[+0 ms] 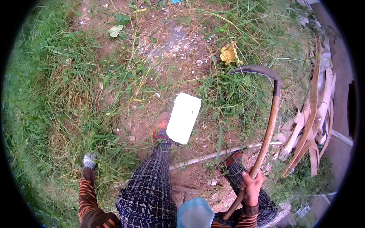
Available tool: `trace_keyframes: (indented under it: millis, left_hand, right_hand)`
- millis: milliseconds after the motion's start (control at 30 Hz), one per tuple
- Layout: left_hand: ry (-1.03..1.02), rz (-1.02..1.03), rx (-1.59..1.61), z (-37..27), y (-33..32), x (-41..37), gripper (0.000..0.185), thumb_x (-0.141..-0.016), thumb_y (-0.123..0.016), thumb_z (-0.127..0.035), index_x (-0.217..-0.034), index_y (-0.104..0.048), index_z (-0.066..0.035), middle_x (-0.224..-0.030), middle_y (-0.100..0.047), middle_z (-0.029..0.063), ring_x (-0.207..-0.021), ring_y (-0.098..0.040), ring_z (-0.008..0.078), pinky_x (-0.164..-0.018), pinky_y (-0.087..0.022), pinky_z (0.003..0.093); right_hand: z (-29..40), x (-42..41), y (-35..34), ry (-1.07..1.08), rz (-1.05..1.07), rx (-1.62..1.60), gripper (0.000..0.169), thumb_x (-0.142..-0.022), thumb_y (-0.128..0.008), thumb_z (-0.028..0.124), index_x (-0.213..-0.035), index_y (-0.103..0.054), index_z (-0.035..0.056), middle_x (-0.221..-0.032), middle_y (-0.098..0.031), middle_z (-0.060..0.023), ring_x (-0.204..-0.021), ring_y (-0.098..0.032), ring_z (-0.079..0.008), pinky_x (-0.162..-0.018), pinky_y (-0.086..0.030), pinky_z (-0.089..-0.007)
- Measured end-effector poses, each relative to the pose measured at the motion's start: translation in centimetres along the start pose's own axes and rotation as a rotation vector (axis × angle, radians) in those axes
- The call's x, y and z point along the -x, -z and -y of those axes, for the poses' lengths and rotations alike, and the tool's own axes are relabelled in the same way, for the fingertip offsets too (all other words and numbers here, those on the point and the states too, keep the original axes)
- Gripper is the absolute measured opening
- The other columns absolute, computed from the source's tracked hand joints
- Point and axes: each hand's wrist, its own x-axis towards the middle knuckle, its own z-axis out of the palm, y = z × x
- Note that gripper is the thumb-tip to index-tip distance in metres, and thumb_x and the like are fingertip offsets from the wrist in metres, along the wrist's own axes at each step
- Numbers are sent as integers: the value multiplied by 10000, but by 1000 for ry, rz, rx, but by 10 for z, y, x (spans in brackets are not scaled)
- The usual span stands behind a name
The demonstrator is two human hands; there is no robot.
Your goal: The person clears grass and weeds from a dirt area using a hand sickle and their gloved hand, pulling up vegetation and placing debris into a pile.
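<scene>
My right hand point(252, 182) is closed round the lower part of a long wooden handle. This belongs to a sickle point(268, 131), whose curved dark metal blade points left, above green grass. My left hand point(90, 160), in a pale knitted glove, is down at the grass point(108, 159) on the left; its fingers are partly hidden, so whether it grips any stems cannot be told. Between the hands are my legs in checked trousers point(148, 188). A white rectangular slab point(184, 118) appears just beside my forward shoe point(162, 125).
A pale pole point(205, 157) lies across the ground between my feet. Bent strips of cardboard or similar material point(310, 125) are heaped at the right, beside a paved strip. A yellow crumpled piece point(229, 53) and small white fragments point(176, 47) lie farther ahead.
</scene>
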Motion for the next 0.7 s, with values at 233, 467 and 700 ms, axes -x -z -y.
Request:
trace_keyframes:
  millis: [233,467,700]
  left_hand:
    - [-11,-47,-417,-52,86,60,164,-796,-582,-234,-841,-597,-77,-810,-621,140,-691,-612,319,-617,-465,476]
    - [-741,-529,-387,-379,257,30,490,-713,-677,-392,-1093,-511,-133,-934,-517,71,-864,-517,248,-701,-414,386]
    - [-642,-526,-315,-476,262,-128,907,-699,-725,-377,-1422,-194,-243,-1354,-359,145,-1242,-355,330,-987,-296,522]
  right_hand:
    - [-1,-9,-26,-24,56,-69,230,-776,-628,-23,-873,-435,57,-578,-425,20,-382,-391,-59,-329,-327,-209]
    - [-3,-2,-31,77,122,123,248,-739,-692,-22,-828,-468,36,-608,-470,5,-435,-428,-60,-378,-350,-207]
    - [5,-15,-50,101,169,82,235,-748,-677,-18,-854,-475,40,-623,-502,1,-443,-443,-56,-386,-363,-208]
